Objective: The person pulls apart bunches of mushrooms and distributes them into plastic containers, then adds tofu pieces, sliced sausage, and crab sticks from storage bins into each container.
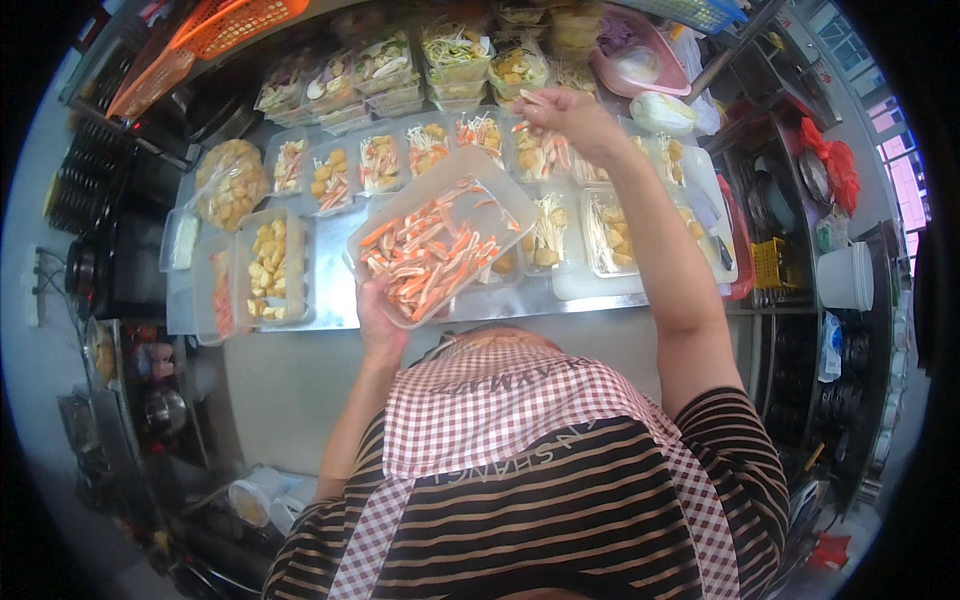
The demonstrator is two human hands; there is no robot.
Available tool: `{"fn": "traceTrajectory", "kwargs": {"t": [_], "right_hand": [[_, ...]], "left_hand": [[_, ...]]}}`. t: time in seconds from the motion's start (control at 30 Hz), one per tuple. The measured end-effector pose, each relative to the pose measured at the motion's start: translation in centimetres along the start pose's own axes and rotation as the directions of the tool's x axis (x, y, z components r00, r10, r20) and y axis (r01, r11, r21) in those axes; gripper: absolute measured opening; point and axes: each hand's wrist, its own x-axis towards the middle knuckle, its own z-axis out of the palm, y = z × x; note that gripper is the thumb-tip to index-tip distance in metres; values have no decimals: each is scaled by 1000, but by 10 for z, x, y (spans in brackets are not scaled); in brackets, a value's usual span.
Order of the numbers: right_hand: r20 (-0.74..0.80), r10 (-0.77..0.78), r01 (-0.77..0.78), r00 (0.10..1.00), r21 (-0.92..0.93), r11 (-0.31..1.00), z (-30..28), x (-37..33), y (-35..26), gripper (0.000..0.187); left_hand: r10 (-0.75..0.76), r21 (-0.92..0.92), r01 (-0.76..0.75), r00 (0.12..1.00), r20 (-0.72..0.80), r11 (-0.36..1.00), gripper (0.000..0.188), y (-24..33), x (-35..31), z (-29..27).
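Note:
My left hand point(378, 318) grips the near left side of a translucent plastic tub point(510, 200), held tilted above the table. Cut orange-and-white crab sticks point(430, 250) fill much of it. Over the middle row of small trays, my right hand point(575, 122) is closed in a pinch on crab stick pieces point(535, 98). Just below the fingers, a small clear tray point(543, 172) has crab sticks lying on its food. Other trays in that row hold golden tofu puffs point(380, 165), crab sticks and white enoki mushrooms point(425, 140).
At left stand a tub of tofu puffs point(268, 265), a narrow crab stick container point(219, 290) and a bulging bag point(232, 185). Stacked vegetable boxes point(458, 55) line the back. A knife point(722, 250) lies on the white cutting board point(600, 285) at right.

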Motion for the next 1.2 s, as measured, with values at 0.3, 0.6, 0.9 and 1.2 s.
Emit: {"fn": "traceTrajectory", "kwargs": {"t": [0.3,0.6,0.9,1.2], "right_hand": [[-60,280,-282,958,-360,889,-66,57,92,37],[-182,227,-242,957,-62,968,-83,76,101,24],[-149,18,-27,989,-54,998,-79,89,116,24],[60,-89,107,994,-564,819,-12,30,42,20]], "left_hand": [[7,50,-3,996,-85,999,50,4,-13,-17],[40,12,-39,994,-100,999,63,7,-17,-34],[109,36,-105,982,-153,994,63,18,-21,-33],[94,59,-92,995,-35,994,59,20,-36,-40]]}}
